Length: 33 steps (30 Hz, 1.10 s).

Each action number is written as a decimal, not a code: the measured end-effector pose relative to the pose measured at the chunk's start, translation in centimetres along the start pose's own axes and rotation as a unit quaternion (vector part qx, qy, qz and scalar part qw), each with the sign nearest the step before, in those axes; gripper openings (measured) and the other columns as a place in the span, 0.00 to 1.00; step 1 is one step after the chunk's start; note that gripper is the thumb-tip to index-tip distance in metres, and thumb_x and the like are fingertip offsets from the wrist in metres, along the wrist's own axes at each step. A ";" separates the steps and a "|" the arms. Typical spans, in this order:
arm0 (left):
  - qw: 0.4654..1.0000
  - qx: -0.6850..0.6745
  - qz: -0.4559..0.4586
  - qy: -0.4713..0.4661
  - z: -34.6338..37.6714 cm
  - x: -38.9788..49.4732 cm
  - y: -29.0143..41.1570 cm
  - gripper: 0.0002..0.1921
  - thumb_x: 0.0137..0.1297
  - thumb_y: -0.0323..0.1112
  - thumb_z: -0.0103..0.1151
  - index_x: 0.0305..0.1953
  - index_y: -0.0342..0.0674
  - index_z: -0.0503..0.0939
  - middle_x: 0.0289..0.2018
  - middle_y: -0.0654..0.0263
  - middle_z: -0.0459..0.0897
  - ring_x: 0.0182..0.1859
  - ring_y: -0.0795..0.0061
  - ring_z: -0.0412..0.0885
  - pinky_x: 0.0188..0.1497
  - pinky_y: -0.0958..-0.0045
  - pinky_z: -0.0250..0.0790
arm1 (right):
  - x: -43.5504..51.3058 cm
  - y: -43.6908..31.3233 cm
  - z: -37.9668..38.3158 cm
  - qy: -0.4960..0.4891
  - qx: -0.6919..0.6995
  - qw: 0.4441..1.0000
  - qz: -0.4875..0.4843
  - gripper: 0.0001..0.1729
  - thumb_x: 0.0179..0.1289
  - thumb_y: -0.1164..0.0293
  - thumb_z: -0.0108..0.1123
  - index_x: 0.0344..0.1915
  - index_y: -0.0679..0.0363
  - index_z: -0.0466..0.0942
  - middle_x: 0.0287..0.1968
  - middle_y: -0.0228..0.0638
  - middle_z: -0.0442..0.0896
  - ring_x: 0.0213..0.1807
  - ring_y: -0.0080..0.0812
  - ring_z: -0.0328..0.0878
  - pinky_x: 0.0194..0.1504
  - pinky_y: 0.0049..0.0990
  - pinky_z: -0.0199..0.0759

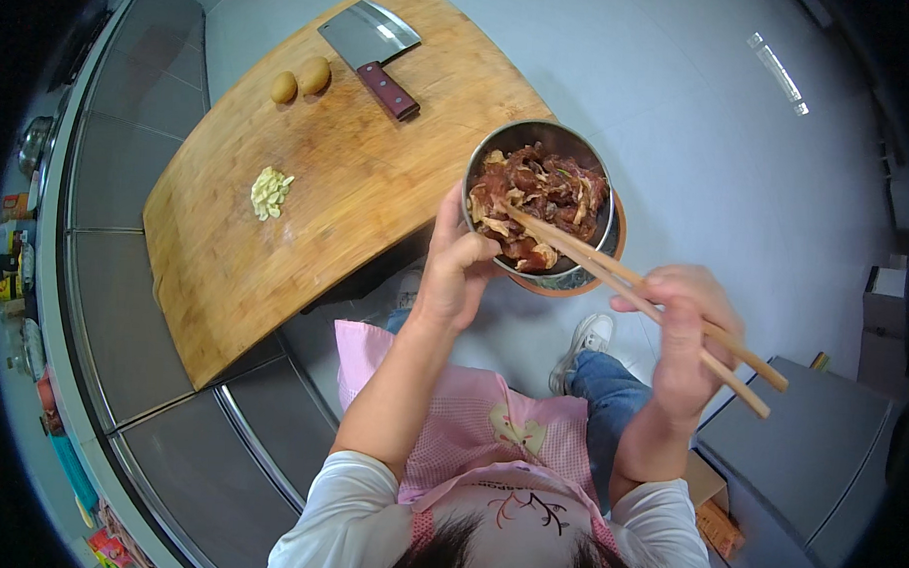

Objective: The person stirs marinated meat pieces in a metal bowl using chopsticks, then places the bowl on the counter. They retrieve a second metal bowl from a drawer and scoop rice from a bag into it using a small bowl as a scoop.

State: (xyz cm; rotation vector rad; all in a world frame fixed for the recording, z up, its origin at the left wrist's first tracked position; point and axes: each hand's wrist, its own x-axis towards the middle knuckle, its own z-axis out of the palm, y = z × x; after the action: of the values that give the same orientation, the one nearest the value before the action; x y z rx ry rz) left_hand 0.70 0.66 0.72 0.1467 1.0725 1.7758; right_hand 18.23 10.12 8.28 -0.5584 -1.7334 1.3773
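My left hand (459,265) grips the near-left rim of a round metal bowl (610,214), its thumb over the edge. Dark, raw-looking meat pieces (552,186) fill much of the bowl. Held in my right hand (686,322), a pair of wooden chopsticks (598,263) reaches down into the meat. To the left is a wooden cutting board (338,182). On it lie a cleaver (376,41) with a dark red handle, two small yellowish potatoes (300,82) side by side, and a small pile of sliced garlic (270,193).
Beneath the bowl shows part of a round, orange-rimmed object (619,252). Grey cabinets (193,455) and a counter (55,330) with packets and bottles run along the left. At the lower right stand a grey cabinet (795,431) and a cardboard box (705,480).
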 end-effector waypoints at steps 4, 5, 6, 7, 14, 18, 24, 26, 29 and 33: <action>1.000 0.002 0.000 0.002 0.0 0.0 -0.1 0.39 0.46 0.26 0.47 0.66 0.43 0.58 0.60 0.58 0.69 0.59 0.58 0.72 0.57 0.53 0.73 | 0.1 0.1 -0.2 0.071 0.071 0.994 0.044 0.10 0.68 0.76 0.51 0.36 0.72 0.78 0.32 0.45 0.80 0.29 0.36 0.83 0.33 0.28 0.79; 1.000 0.009 0.003 0.007 0.0 0.0 -0.2 0.40 0.45 0.26 0.47 0.67 0.43 0.57 0.60 0.58 0.69 0.59 0.58 0.72 0.57 0.53 0.73 | 0.2 0.4 -0.1 0.087 0.078 0.991 0.059 0.11 0.68 0.76 0.50 0.36 0.72 0.78 0.32 0.45 0.80 0.28 0.37 0.83 0.32 0.28 0.79; 1.000 0.018 0.004 0.014 0.1 0.0 -0.2 0.40 0.45 0.27 0.48 0.67 0.44 0.57 0.60 0.58 0.69 0.59 0.58 0.72 0.57 0.53 0.73 | 0.3 0.8 0.2 0.085 0.055 0.993 0.061 0.12 0.70 0.75 0.48 0.37 0.72 0.77 0.32 0.44 0.80 0.28 0.37 0.83 0.31 0.28 0.79; 1.000 0.016 0.003 0.009 0.1 0.0 -0.2 0.40 0.45 0.27 0.48 0.67 0.44 0.56 0.60 0.58 0.68 0.59 0.58 0.72 0.57 0.53 0.73 | 0.5 1.2 0.4 0.073 0.066 0.993 0.063 0.12 0.71 0.74 0.48 0.37 0.72 0.77 0.32 0.44 0.79 0.28 0.38 0.83 0.31 0.28 0.79; 1.000 0.010 -0.001 -0.009 -0.2 0.0 0.0 0.42 0.45 0.26 0.47 0.68 0.45 0.54 0.61 0.57 0.67 0.60 0.57 0.72 0.55 0.53 0.74 | 0.4 1.3 -0.8 0.037 0.085 0.995 0.039 0.14 0.72 0.71 0.48 0.36 0.72 0.76 0.32 0.43 0.78 0.29 0.38 0.83 0.32 0.30 0.80; 1.000 0.009 0.000 -0.008 -0.2 0.1 0.1 0.42 0.45 0.26 0.47 0.69 0.45 0.53 0.61 0.57 0.67 0.60 0.57 0.72 0.55 0.52 0.73 | 0.1 0.6 -1.3 0.021 0.052 0.998 0.017 0.14 0.71 0.71 0.49 0.33 0.71 0.76 0.32 0.43 0.78 0.29 0.36 0.82 0.33 0.30 0.79; 1.000 0.007 -0.006 0.004 -0.3 -0.1 0.1 0.42 0.46 0.25 0.46 0.70 0.47 0.53 0.62 0.57 0.67 0.60 0.57 0.72 0.55 0.52 0.73 | 0.4 -0.3 -1.9 0.046 0.004 0.999 -0.029 0.12 0.68 0.72 0.50 0.34 0.70 0.77 0.31 0.43 0.79 0.28 0.33 0.80 0.33 0.27 0.75; 1.000 0.013 -0.012 0.004 -0.4 0.0 0.0 0.42 0.46 0.24 0.46 0.69 0.47 0.53 0.61 0.57 0.67 0.60 0.58 0.72 0.55 0.53 0.74 | 0.6 0.2 -1.4 0.025 -0.018 0.999 -0.030 0.11 0.68 0.74 0.50 0.35 0.71 0.78 0.32 0.43 0.80 0.28 0.34 0.81 0.33 0.27 0.76; 1.000 0.026 -0.012 0.000 -0.3 0.0 -0.3 0.42 0.46 0.24 0.46 0.69 0.46 0.54 0.60 0.58 0.67 0.59 0.59 0.72 0.53 0.55 0.74 | 0.4 0.7 -0.2 0.021 0.043 0.998 0.028 0.09 0.67 0.77 0.52 0.36 0.72 0.78 0.33 0.44 0.80 0.30 0.36 0.83 0.33 0.27 0.79; 0.999 0.031 -0.023 0.007 -0.4 0.0 -0.5 0.42 0.46 0.24 0.45 0.69 0.46 0.55 0.59 0.58 0.68 0.58 0.61 0.72 0.52 0.56 0.74 | 0.3 0.8 0.2 0.027 0.066 0.995 0.071 0.11 0.69 0.75 0.50 0.36 0.72 0.77 0.34 0.44 0.79 0.30 0.38 0.83 0.34 0.29 0.81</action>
State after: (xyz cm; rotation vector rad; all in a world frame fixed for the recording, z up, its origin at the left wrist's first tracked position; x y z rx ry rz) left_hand 0.78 0.48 0.11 0.1471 1.1330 1.7056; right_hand 17.80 10.48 7.67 -0.6492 -1.5716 1.5491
